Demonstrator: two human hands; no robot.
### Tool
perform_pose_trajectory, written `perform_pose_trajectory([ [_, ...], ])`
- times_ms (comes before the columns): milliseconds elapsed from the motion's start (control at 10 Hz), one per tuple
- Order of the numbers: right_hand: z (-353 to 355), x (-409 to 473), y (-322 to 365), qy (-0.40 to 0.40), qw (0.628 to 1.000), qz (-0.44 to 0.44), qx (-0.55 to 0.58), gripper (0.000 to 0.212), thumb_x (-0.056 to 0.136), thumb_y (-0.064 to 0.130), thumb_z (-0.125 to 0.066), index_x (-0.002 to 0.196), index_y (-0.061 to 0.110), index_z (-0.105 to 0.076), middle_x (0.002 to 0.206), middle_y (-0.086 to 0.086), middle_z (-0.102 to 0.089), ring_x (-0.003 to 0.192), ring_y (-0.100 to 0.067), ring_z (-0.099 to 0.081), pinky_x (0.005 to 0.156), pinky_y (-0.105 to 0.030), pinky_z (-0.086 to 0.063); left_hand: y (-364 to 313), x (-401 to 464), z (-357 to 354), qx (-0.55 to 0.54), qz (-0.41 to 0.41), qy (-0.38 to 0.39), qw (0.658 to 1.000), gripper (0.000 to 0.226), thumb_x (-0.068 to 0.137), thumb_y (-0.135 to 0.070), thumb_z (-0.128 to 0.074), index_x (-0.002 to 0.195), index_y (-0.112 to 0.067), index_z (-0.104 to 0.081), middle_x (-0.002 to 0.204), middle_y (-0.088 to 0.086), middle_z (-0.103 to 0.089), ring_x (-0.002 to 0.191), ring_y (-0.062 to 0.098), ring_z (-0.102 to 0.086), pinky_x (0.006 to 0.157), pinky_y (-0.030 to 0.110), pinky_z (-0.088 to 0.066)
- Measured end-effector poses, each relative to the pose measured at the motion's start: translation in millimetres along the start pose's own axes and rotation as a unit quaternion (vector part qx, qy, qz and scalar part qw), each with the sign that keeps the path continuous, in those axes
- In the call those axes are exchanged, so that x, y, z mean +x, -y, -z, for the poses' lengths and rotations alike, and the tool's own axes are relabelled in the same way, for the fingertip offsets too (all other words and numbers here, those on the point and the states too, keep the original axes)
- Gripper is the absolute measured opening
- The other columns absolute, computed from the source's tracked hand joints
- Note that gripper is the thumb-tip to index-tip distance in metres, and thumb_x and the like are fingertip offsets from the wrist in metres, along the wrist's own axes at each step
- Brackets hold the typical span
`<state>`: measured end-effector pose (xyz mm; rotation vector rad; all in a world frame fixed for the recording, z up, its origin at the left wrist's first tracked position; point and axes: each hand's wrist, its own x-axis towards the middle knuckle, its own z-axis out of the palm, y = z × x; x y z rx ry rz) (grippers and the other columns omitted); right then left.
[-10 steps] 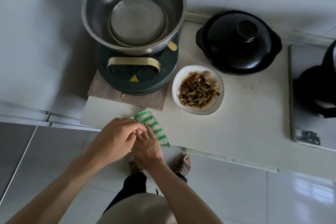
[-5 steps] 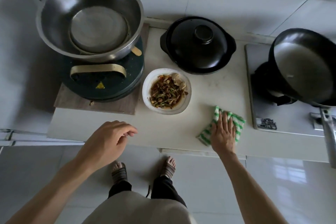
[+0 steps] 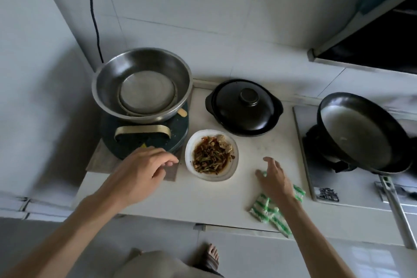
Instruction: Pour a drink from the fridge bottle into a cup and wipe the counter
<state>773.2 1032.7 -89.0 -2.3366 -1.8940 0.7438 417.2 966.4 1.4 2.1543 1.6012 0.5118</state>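
A green-and-white striped cloth (image 3: 269,211) lies crumpled on the white counter (image 3: 198,198) near its front edge. My right hand (image 3: 274,179) presses flat on the cloth's far end, fingers spread and straight, pointing toward the wall. My left hand (image 3: 144,165) hovers with loosely curled fingers over the counter, just left of a white plate of cooked food (image 3: 211,158), and holds nothing. No bottle or cup shows in the head view.
A steel basin (image 3: 142,84) sits on a dark round cooker (image 3: 144,140) at the left. A black lidded clay pot (image 3: 243,107) stands behind the plate. A black wok (image 3: 361,133) rests on the stove (image 3: 338,194) at the right.
The right hand slid the cloth from the counter's left front to its right side and now pushes it away from me. The left hand moved forward toward the plate. The camera tilted up.
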Motion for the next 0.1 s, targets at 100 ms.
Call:
perform_pose_trajectory([
  [100,34.4,-19.1,48.8,-0.095,0.993,0.067,-0.031,0.041,0.095,0.038,-0.055,0.132,0.021,-0.055,0.135,-0.003,-0.061,0.118,-0.025,-0.057,0.091,-0.037,-0.047,-13.1,19.1,31.6,0.030,-0.045,-0.064,0.997,0.038,0.085,-0.006,-0.058,0.114,-0.030,-0.067,0.105,-0.020,-0.065,0.100,0.002,-0.057,0.091,0.029,-0.048],
])
